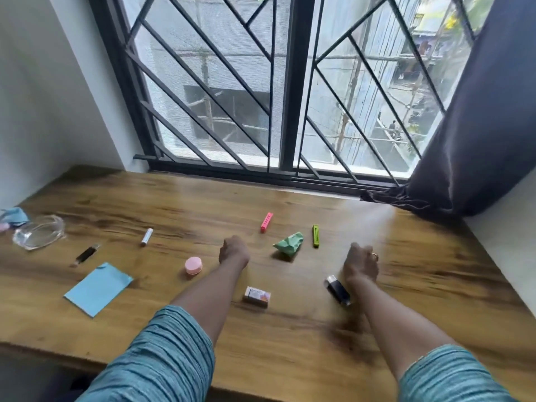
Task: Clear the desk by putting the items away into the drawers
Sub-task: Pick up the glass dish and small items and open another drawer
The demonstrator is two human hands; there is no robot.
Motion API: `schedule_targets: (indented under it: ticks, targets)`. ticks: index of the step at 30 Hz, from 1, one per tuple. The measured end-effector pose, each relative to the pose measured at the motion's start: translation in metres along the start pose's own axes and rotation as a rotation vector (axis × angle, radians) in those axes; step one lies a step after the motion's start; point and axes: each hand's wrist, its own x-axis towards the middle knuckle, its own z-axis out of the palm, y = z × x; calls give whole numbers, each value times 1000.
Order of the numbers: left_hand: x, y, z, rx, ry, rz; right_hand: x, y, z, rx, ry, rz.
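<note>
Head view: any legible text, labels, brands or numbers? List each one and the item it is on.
No text can be read in this frame.
On the small box: printed wording on the top face, too blurred to read.
On the white tube: any marking is too small to tell.
On the pink clip, green clip and blue paper: no print visible.

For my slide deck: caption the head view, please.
Left hand and right hand over a cluttered wooden desk.

Left hand (pixel 233 253), right hand (pixel 361 264), cluttered wooden desk (pixel 435 285)
</note>
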Motion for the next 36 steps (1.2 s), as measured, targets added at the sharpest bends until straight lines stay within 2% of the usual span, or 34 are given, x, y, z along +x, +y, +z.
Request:
schedule_targets:
  ticks: [4, 6, 9, 17, 22, 25, 30, 36]
  targets:
    - [10, -7, -21, -193, -12, 25, 3, -51, 0, -172, 164, -240]
    - [18, -12, -34, -305, 17, 2, -1, -84, 4, -182, 176, -366]
    - [33, -29, -58, -432, 101, -45, -16, -139, 19, -105, 133, -529]
    - [95, -147, -145, -427, 309, -39, -101, -312, 96, 86, -80, -911]
    - [151, -241, -222, -407, 440, -113, -165, -428, 143, 206, -231, -965]
    - [182, -288, -256, -309, 485, -126, -197, -492, 165, 307, -328, -953]
    - [224, -338, -283, -180, 405, -159, -239, -570, 193, 404, -497, -858]
    - [251, -358, -286, -19, 242, -132, -258, -611, 217, 341, -586, -791]
